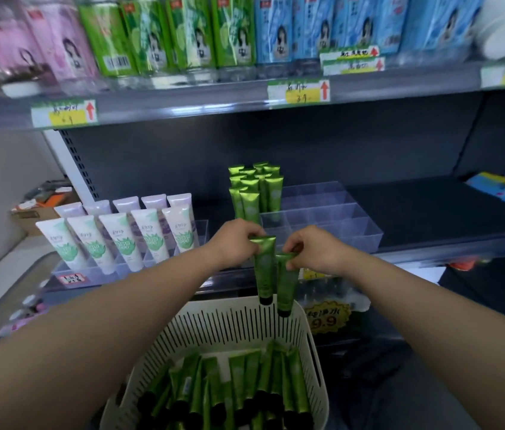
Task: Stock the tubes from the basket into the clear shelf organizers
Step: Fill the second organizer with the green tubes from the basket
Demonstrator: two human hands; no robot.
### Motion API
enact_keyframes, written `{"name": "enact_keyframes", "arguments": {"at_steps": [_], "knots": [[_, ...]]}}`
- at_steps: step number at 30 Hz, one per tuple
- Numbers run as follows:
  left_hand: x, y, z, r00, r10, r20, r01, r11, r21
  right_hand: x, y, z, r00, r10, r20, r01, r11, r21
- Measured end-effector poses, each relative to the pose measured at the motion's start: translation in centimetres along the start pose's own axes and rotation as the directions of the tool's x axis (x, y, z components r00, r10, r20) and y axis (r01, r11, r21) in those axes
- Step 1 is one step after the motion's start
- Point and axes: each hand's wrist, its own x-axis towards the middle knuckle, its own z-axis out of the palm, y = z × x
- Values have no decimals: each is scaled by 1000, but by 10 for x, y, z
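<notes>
Upper-shelf packs (pixel 183 35) blurred; basket (pixel 223 324) cut off below; 2 tubes (pixel 265 271) partly behind fingers (pixel 246 235).

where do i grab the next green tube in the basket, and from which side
Pinch the flat crimped end, coming down through the open top of the basket. The tubes lie packed side by side, black caps toward you, so the thin far ends are probably freest.

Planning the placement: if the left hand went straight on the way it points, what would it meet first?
Probably the front row of upright glossy green tubes in the clear plastic shelf organizer, just beyond the left hand; depth is unclear.
</notes>
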Motion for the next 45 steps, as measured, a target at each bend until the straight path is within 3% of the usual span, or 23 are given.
{"name": "enact_keyframes", "arguments": {"at_steps": [17, 30, 45], "knots": [[65, 47, -58, 981, 118, -154, -94, 984, 150, 41, -10, -70, 968, -130, -214, 152, 984, 90], [124, 32, -59, 965, 91, -247, -65, 992, 112, 97, 4, -89, 919, -146, -367, 197, 975, 104], [171, -4, -27, 983, 32, -178, 7, 977, 215, 149, 36, -58, 946, -130, -297, 172, 978, 119]]}}
